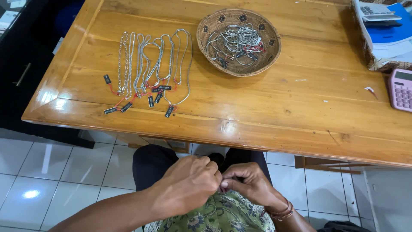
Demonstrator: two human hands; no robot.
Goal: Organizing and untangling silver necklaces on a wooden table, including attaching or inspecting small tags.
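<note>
Below the near edge of the glossy, honey-coloured wooden tabletop (266, 111), the left hand (184, 187) and the right hand (251, 184) meet over the lap, above a green patterned cloth (219, 215); the fingers (214, 169) of both are curled tight and pinched together at one spot, but whatever small thing they pinch is hidden, so I cannot tell what they hold; a beaded bracelet (281, 212) circles the right wrist. On the tabletop, well apart from the hands, a row of silver chains (150, 64) lies stretched in long loops side by side, some fine-linked, some smooth and cord-like; each ends toward the near edge in a red thread and a small black oblong tag (169, 111), the tags fanned out in a loose line. Just right of them sits a round, shallow woven basket (274, 43) with dark diamond motifs on its rim, holding a tangled heap of more silver chains (236, 41) with black tags among them. At the right edge lie a pink calculator (401, 89), and a woven tray (365, 47) of blue and white papers.
</note>
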